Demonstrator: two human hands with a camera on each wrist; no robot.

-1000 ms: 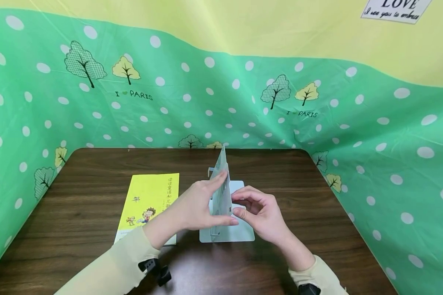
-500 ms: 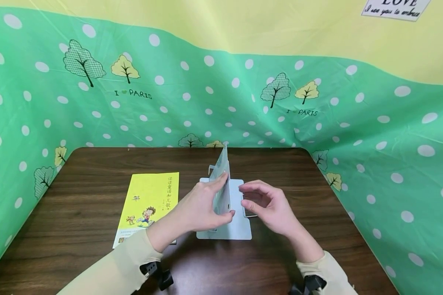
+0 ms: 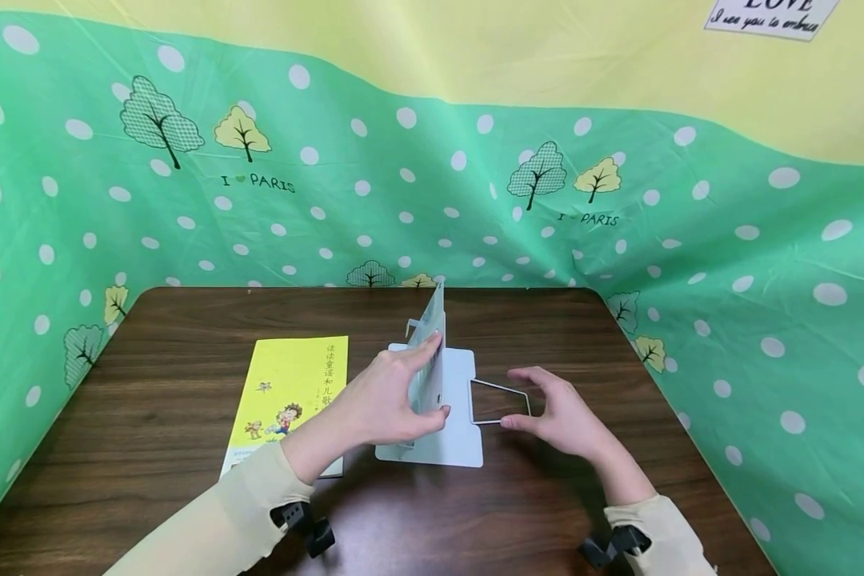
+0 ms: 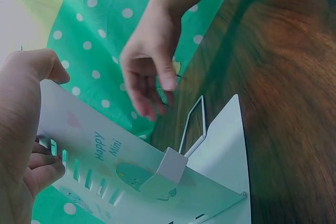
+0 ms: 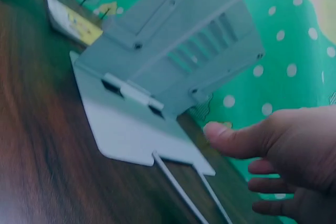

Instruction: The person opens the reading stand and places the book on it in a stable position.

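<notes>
A pale bookstand has its panel (image 3: 426, 388) raised above a flat base plate (image 3: 454, 444) on the table. My left hand (image 3: 385, 404) grips the panel, its thumb and fingers at opposite edges. A thin wire support (image 3: 499, 387) extends to the right from a notch in the base. Beside its outer end is my right hand (image 3: 565, 416), with fingers and thumb spread apart; nothing lies in its grasp. The left wrist view shows green pictures and "Happy Mini" printed on the panel's front, with slots and a small clip (image 4: 172, 166). Slots also show on its back in the right wrist view.
A yellow children's book (image 3: 288, 384) lies flat on the dark wooden table (image 3: 187, 368), left of the stand and partly behind my left forearm. A green and yellow dotted curtain (image 3: 374, 200) hangs around the table's back and sides.
My right hand has drawn away to the right from the panel, and the wire support now lies swung out from behind it. The stand has shifted slightly left, still in my left hand.
</notes>
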